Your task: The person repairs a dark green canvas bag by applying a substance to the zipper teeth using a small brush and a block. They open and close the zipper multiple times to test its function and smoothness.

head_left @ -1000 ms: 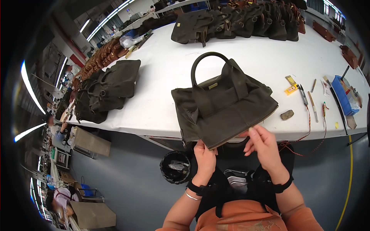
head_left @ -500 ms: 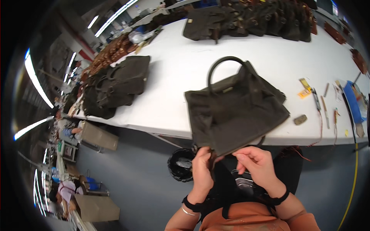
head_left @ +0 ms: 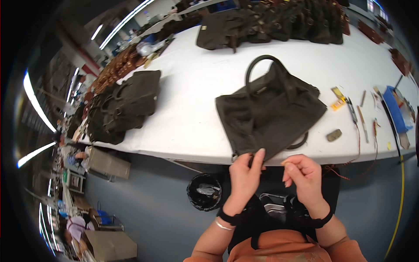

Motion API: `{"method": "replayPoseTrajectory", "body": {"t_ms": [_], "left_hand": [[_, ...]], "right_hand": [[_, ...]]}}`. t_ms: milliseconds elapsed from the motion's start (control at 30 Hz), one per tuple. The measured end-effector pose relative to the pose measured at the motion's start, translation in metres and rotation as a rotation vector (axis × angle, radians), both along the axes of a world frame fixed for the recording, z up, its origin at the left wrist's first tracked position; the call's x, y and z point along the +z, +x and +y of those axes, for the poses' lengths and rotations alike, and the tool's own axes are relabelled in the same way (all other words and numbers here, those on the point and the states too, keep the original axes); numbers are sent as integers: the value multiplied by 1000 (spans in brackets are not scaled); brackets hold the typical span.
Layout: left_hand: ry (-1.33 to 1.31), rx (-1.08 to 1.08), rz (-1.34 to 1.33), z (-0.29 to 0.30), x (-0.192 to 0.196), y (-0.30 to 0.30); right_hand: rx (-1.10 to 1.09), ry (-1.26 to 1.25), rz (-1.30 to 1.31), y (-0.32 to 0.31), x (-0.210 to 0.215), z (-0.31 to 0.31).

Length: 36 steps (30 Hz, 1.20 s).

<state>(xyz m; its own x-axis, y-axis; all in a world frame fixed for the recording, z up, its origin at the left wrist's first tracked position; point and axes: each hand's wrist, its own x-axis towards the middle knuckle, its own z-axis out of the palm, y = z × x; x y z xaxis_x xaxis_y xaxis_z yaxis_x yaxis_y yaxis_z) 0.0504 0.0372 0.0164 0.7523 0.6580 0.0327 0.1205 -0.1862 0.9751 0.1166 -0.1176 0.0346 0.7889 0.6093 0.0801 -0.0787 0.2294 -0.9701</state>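
Note:
A dark olive handbag [head_left: 273,109] lies on its side on the white table, one round handle standing up at the far side and part of another showing by the near edge. With my left hand [head_left: 245,174] I grip the bag's near corner at the table edge, the thumb laid along it. My right hand [head_left: 305,177] is apart from the bag, just off the table edge to its right. Its thumb and forefinger are pinched together; whatever they hold is too small to make out.
Right of the bag lie a yellow packet [head_left: 337,105], thread snips [head_left: 351,111], a grey-brown block [head_left: 334,135], thin sticks, red thread and a blue tray [head_left: 398,109]. More dark bags [head_left: 126,102] stand left and along the back. A black-lined bin [head_left: 204,192] sits below the table.
The bag's near corner has moved up onto the table edge, with my left hand following it. My right hand has shifted right, away from the bag, still pinched.

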Motion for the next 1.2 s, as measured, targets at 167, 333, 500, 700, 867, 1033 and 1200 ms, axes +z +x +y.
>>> {"method": "replayPoseTrajectory", "body": {"t_ms": [167, 333, 500, 700, 867, 1033, 1200], "left_hand": [[115, 75, -42, 2, 5, -31], [172, 51, -26, 6, -1, -41], [280, 47, -108, -11, -5, -32], [252, 115, -107, -22, -12, -12], [-193, 209, -191, -18, -4, -4], [-520, 402, -165, -13, 14, 9], [-545, 390, -231, -2, 5, 7]], "right_hand": [[33, 6, 75, -11, -15, -12], [143, -253, -57, -17, -31, -14], [221, -586, -615, -17, -77, -20], [122, -464, -626, -15, -77, -25], [235, -463, -522, -15, -72, -25], [337, -513, -506, -25, -76, -20], [481, -542, -495, -40, -77, -16]]}}
